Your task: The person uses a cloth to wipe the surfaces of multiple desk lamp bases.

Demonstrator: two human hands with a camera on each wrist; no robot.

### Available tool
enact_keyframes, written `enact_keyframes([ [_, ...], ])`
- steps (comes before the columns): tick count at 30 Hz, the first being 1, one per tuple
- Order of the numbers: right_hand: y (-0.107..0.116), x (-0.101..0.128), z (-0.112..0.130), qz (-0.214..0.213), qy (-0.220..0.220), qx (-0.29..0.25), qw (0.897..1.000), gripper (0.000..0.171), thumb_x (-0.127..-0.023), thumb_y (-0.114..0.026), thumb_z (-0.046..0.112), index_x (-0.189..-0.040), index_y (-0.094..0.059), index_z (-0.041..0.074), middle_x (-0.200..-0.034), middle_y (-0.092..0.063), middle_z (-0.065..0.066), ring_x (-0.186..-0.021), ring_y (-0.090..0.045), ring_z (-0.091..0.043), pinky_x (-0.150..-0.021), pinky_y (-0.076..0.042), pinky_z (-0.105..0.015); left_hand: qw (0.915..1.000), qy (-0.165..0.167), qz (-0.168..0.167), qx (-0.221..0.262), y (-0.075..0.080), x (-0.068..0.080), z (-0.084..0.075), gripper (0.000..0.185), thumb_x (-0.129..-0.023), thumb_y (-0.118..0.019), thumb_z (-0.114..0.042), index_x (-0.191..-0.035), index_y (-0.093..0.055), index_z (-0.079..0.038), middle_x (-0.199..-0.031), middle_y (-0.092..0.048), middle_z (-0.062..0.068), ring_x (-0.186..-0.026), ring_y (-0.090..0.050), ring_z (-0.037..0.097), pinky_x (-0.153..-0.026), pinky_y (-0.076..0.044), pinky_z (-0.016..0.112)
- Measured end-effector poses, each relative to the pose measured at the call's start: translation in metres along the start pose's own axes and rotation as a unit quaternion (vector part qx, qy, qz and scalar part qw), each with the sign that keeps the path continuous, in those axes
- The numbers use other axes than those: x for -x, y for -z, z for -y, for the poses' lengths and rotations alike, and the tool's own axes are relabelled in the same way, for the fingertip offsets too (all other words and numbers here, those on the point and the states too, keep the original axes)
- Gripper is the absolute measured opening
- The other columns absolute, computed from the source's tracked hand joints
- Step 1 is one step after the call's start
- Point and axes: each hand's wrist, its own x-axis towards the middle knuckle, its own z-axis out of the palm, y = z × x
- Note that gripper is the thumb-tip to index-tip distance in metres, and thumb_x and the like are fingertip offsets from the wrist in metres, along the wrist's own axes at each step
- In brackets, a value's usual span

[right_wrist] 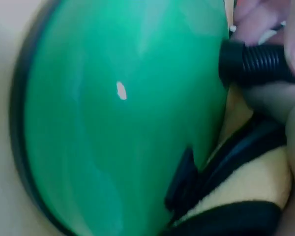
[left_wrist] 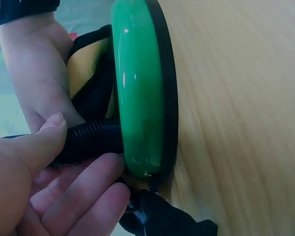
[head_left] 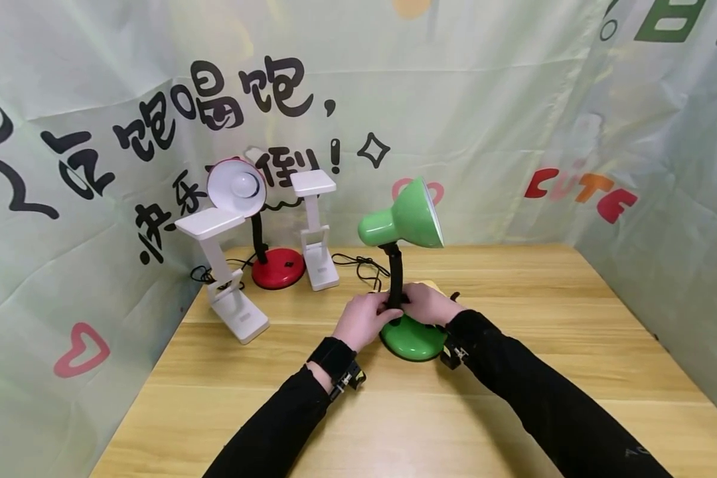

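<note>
Both sets of fingers curled round the black ribbed gooseneck (head_left: 396,282) of the green desk lamp with a glossy round base (head_left: 413,338), low down, just above that base. Left hand (head_left: 363,319) gripping from the left: in the left wrist view, thumb (left_wrist: 37,142) pressed on top of the ribbed tube (left_wrist: 88,142), other fingers wrapped beneath it, close together. Right hand (head_left: 428,303) closed on the same stem from the right, fingertips meeting those of the left; right wrist view too blurred to tell more than fingers against the tube (right_wrist: 258,64) where it enters the green base (right_wrist: 123,113). Black sleeves and wrist straps on both arms. Lamp upright near the middle of the pale wooden table (head_left: 514,372), green cone shade (head_left: 409,216) tilted up and facing right, black cord (head_left: 358,262) trailing behind. Farther back on the left, well apart: red-based lamp with a white shade interior and bulb (head_left: 239,189), flanked by two white folding lamps (head_left: 224,265) (head_left: 315,229). Pale green printed cloth backdrop (head_left: 484,99) all round.
</note>
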Motion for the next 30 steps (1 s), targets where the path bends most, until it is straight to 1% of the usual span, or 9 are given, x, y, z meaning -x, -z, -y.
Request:
enact_keyframes([
  [3, 0.003, -0.007, -0.002, 0.043, -0.007, -0.01, 0.999, 0.019, -0.1, -0.062, 0.024, -0.114, -0.074, 0.017, -0.108, -0.076, -0.005, -0.099, -0.068, -0.018, -0.089, -0.051, -0.038, 1.0, 0.002, -0.002, -0.003, -0.001, 0.0, -0.001, 0.022, -0.097, -0.065, -0.046, -0.101, -0.072, -0.025, -0.072, -0.061, -0.01, -0.061, -0.049, 0.007, -0.056, -0.034, 0.022],
  [6, 0.01, -0.004, -0.004, 0.057, -0.001, -0.015, 0.998, 0.021, -0.101, -0.062, 0.024, -0.118, -0.073, 0.018, -0.113, -0.075, -0.004, -0.106, -0.067, -0.019, -0.093, -0.051, -0.04, 0.9999, 0.006, -0.007, -0.005, -0.001, 0.002, -0.004, 0.022, -0.098, -0.065, -0.045, -0.1, -0.071, -0.024, -0.073, -0.061, -0.01, -0.062, -0.05, 0.007, -0.056, -0.035, 0.021],
  [11, 0.02, 0.007, -0.015, 0.043, 0.039, -0.038, 0.998, 0.026, -0.1, -0.062, 0.015, -0.124, -0.071, 0.014, -0.119, -0.073, -0.006, -0.112, -0.067, -0.022, -0.097, -0.052, -0.043, 0.9999, 0.008, -0.012, -0.001, -0.003, 0.003, -0.004, 0.021, -0.098, -0.066, -0.043, -0.091, -0.066, -0.023, -0.072, -0.06, -0.009, -0.059, -0.048, 0.007, -0.054, -0.033, 0.022],
  [14, 0.024, 0.018, -0.02, 0.029, 0.033, -0.031, 0.999, 0.031, -0.1, -0.061, 0.012, -0.13, -0.066, 0.009, -0.124, -0.071, -0.01, -0.115, -0.066, -0.025, -0.098, -0.051, -0.046, 0.9999, 0.007, -0.014, 0.0, -0.003, 0.002, -0.003, 0.021, -0.097, -0.067, -0.041, -0.088, -0.065, -0.023, -0.074, -0.062, -0.009, -0.06, -0.049, 0.007, -0.054, -0.034, 0.022],
  [17, 0.027, 0.035, -0.024, 0.014, -0.009, -0.027, 0.999, 0.035, -0.101, -0.058, 0.013, -0.134, -0.062, 0.006, -0.115, -0.07, -0.011, -0.095, -0.066, -0.022, -0.083, -0.052, -0.042, 0.9999, 0.007, -0.014, -0.003, -0.002, 0.002, -0.006, 0.02, -0.097, -0.068, -0.04, -0.089, -0.065, -0.022, -0.076, -0.064, -0.008, -0.062, -0.051, 0.007, -0.055, -0.036, 0.022],
  [20, 0.028, 0.056, -0.025, -0.013, -0.06, -0.037, 0.997, 0.025, -0.1, -0.056, 0.012, -0.122, -0.064, 0.004, -0.087, -0.061, -0.007, -0.068, -0.053, -0.017, -0.064, -0.044, -0.034, 0.9998, 0.007, -0.014, -0.009, -0.002, 0.002, -0.007, 0.021, -0.097, -0.067, -0.04, -0.089, -0.065, -0.021, -0.075, -0.064, -0.008, -0.061, -0.05, 0.007, -0.055, -0.036, 0.021],
  [23, 0.026, 0.077, -0.023, -0.04, -0.097, -0.048, 0.993, 0.008, -0.098, -0.057, 0.012, -0.099, -0.062, 0.006, -0.069, -0.044, -0.003, -0.055, -0.04, -0.016, -0.055, -0.036, -0.03, 0.9998, 0.006, -0.012, -0.012, -0.003, 0.001, -0.007, 0.024, -0.098, -0.067, -0.041, -0.087, -0.064, -0.02, -0.072, -0.062, -0.007, -0.057, -0.046, 0.007, -0.052, -0.034, 0.022],
  [27, 0.02, 0.102, -0.015, -0.062, -0.12, -0.044, 0.99, 0.013, -0.095, -0.059, 0.013, -0.083, -0.055, 0.009, -0.064, -0.035, 0.002, -0.053, -0.034, -0.013, -0.054, -0.032, -0.027, 0.9999, 0.007, -0.012, -0.008, -0.004, 0.001, -0.004, 0.024, -0.097, -0.067, -0.04, -0.086, -0.063, -0.02, -0.069, -0.06, -0.008, -0.054, -0.044, 0.006, -0.051, -0.032, 0.022],
  [30, 0.015, 0.119, -0.003, -0.07, -0.117, -0.04, 0.99, 0.01, -0.093, -0.063, 0.013, -0.084, -0.06, 0.009, -0.063, -0.035, 0.003, -0.052, -0.034, -0.011, -0.052, -0.031, -0.025, 0.9998, 0.007, -0.015, -0.012, -0.004, 0.002, -0.002, 0.025, -0.097, -0.067, -0.042, -0.085, -0.062, -0.02, -0.066, -0.055, -0.009, -0.053, -0.041, 0.006, -0.05, -0.031, 0.022],
])
